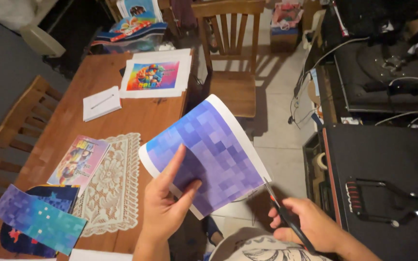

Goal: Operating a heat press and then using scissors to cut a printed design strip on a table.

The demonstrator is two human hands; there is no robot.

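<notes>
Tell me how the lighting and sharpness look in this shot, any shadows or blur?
Head view: warm indoor light, dim toward the dark upper left; the chair throws slatted shadows on the tile floor; the purple sheet in the left hand is evenly lit without glare; the right hand and scissors look slightly soft; table edges bow with wide-angle distortion.

Purple pixel-checked sheet (209, 150) with white border; scissors (286, 217) seemingly black with red-orange.

Open floor (281, 145) between wooden table (73, 111) and black press (388, 159).
</notes>
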